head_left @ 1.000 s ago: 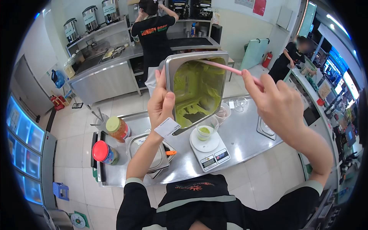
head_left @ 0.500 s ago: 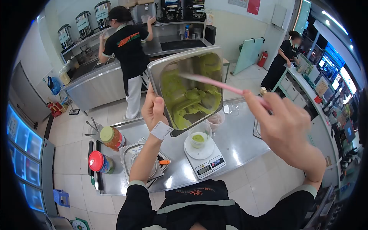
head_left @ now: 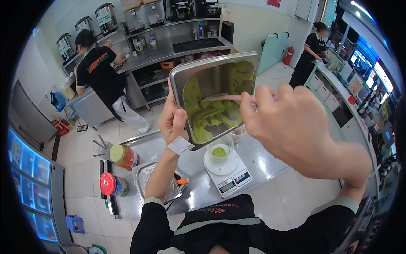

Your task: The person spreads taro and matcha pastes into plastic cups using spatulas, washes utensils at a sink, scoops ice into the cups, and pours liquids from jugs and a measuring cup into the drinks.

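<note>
My left hand [head_left: 173,120] grips a rectangular steel pan [head_left: 211,67] by its left side, tilted so its inside faces me. Green paste [head_left: 211,111] coats the pan's walls and bottom. Closed around a pink-handled spatula [head_left: 230,97], my right hand [head_left: 292,127] holds the blade inside the pan against the paste. Below the pan, a clear plastic cup [head_left: 220,149] with some green paste at its bottom stands on a white digital scale [head_left: 228,171]. Another clear cup [head_left: 238,134] is partly hidden behind it. A white label [head_left: 180,145] sticks to my left wrist.
On the steel table [head_left: 270,158] are a red-lidded jar [head_left: 113,184], a green-lidded jar [head_left: 123,156], a container of utensils [head_left: 102,149] and a lidded steel pan [head_left: 148,173]. One co-worker [head_left: 99,70] stands at the back counter, another person [head_left: 311,53] at the right counter.
The spatula has moved lower in the pan, and my right hand has come left, nearer the pan. The pan shifted slightly right. The co-worker at the back moved left.
</note>
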